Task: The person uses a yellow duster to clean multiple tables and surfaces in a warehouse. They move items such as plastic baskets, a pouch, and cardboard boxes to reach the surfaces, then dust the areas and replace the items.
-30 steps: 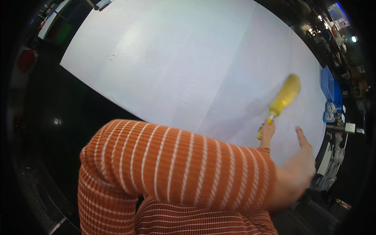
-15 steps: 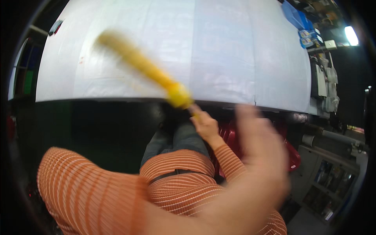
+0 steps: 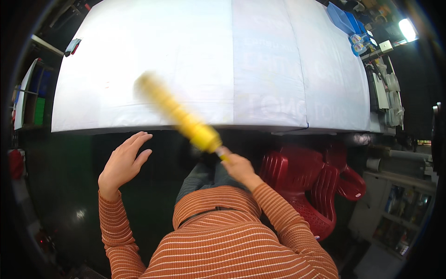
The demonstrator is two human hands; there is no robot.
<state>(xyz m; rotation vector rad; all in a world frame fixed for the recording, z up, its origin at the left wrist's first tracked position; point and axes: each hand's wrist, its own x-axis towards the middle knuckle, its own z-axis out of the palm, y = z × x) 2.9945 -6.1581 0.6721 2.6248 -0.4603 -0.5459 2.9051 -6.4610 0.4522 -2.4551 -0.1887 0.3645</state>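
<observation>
My right hand [image 3: 240, 168] is wrapped round the short handle of what looks like a long yellow duster [image 3: 180, 116]. Its thick yellow head is smeared by motion and points up and to the left, over the near edge of the white-covered table [image 3: 267, 93]. The blurred tip looks tan and fuzzy; whether it touches the cover cannot be told. To the left, my left hand [image 3: 124, 160] holds nothing, its fingers stretched and thumb apart, just short of the table's front edge.
Red plastic chairs [image 3: 302, 172] stand to the right of my body. A small dark object [image 3: 72, 47] lies at the table's far left edge. Blue bins [image 3: 341, 19] and small packs are at the far right. A grey cabinet [image 3: 395, 200] stands at the right.
My left arm has swung from across my body on the right out to the left. The duster's tip has come nearer and somewhat right, still in my right hand.
</observation>
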